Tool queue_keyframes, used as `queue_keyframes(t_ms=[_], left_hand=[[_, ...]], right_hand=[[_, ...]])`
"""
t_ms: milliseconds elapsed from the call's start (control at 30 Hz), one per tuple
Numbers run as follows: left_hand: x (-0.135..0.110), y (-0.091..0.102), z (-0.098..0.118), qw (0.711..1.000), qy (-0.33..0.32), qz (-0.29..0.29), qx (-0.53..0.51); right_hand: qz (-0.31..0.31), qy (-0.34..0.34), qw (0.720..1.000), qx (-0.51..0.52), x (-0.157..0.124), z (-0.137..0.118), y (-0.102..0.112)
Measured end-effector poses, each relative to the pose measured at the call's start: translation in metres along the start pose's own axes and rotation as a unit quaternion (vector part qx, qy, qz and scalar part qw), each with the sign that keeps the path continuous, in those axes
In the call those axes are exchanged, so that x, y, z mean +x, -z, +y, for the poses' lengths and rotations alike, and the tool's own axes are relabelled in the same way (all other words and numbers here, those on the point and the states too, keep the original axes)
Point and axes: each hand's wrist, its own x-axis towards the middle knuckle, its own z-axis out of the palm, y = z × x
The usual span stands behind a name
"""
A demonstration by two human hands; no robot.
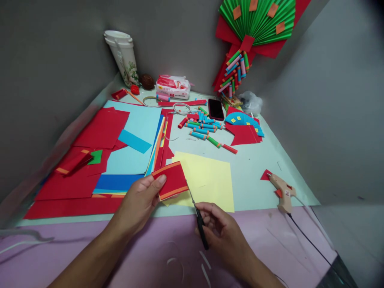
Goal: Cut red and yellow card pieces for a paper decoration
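My left hand [140, 201] pinches a small red paper piece with orange edge strips [170, 180], holding it just above the table. My right hand [220, 229] grips black-handled scissors [198, 218], whose thin blades point up toward the right edge of the red piece. Under both lies a pale yellow sheet [207, 180]. The hands are close together at the near edge of the light green mat [255, 164].
Red and blue paper sheets [99, 160] cover the left side. Several rolled paper tubes [204, 127], a phone [216, 109] and blue fan pieces [244, 120] lie farther back. A glue gun [282, 192] rests at right. A cup [123, 56] and tissue pack [173, 87] stand by the wall.
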Motion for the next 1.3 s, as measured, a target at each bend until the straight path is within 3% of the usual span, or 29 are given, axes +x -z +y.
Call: queue_keyframes(t_ms=[133, 233, 733, 1033, 1300], left_hand=[[0.002, 0.000, -0.007, 0.995, 0.018, -0.073, -0.059], [0.003, 0.002, -0.011, 0.992, 0.018, -0.095, -0.079], [0.001, 0.000, -0.008, 0.995, 0.020, -0.063, -0.075], [0.002, 0.001, -0.011, 0.994, 0.020, -0.089, -0.065], [-0.002, 0.000, -0.011, 0.998, 0.009, -0.052, -0.026]], right_hand=[[0.002, -0.010, 1.000, 0.017, 0.001, -0.005, -0.001], [0.008, -0.021, 0.999, 0.023, 0.002, -0.009, -0.003], [0.010, -0.023, 0.998, 0.064, 0.005, -0.003, -0.003], [0.013, -0.025, 0.999, 0.037, 0.005, -0.008, -0.003], [0.009, -0.030, 0.998, 0.051, 0.009, -0.011, -0.003]])
